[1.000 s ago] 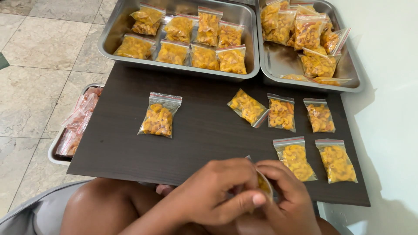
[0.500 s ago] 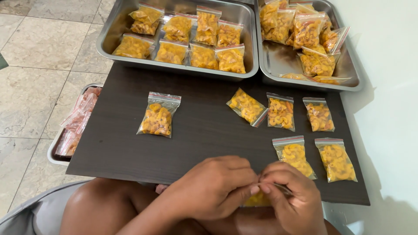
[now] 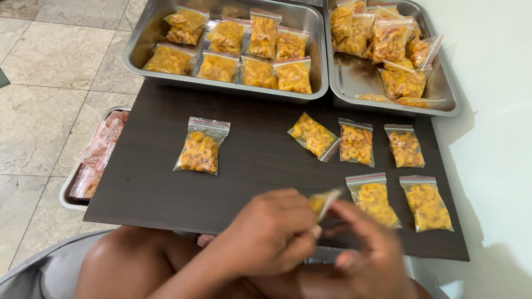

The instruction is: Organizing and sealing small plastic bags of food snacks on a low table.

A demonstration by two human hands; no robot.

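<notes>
- Head view: my left hand (image 3: 271, 232) is curled at about six o'clock on the dark brown wooden table (image 3: 260, 166), its grip clenched on the small clear zip-top bag of orange-yellow macaroni snacks (image 3: 323, 202), pinched near the top edge.
- My right hand (image 3: 368, 252) is just beside it at five o'clock, blurred; its fingers meet the same bag from below, but I cannot tell whether they have closed on it or only touch it.
- The bag is lifted off the table, tilted, between both my hands, near the front edge.
- I judge it light and soft: thin, slippery film over loose, brittle pieces that crush if squeezed. The stiffer zip strip along the top is the best place to hold it.
- Five like bags (image 3: 354, 143) lie flat at three o'clock, one bag alone (image 3: 200, 147) at ten o'clock.
- Two steel trays (image 3: 327, 91) at twelve o'clock hold more filled bags; a third tray (image 3: 75, 200) with pinkish packets sits on the tiled floor at nine o'clock.
</notes>
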